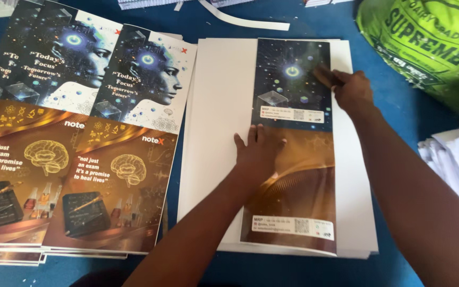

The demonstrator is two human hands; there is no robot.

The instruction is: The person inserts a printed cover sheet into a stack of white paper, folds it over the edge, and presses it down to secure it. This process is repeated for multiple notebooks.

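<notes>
Head view: left hand (258, 151), right hand (349, 87) flat on printed sheet (293, 175).

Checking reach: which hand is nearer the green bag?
Right. The right hand rests on the printed sheet's upper right edge, closer to the green bag; the left hand presses mid-sheet, farther away.

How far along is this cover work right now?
Done: two piles of printed covers lie at left. In hand: the left hand lies flat on a folded printed sheet atop the white stack, while the right hand touches its right edge. Left: the white stack beneath looks thick.
</notes>
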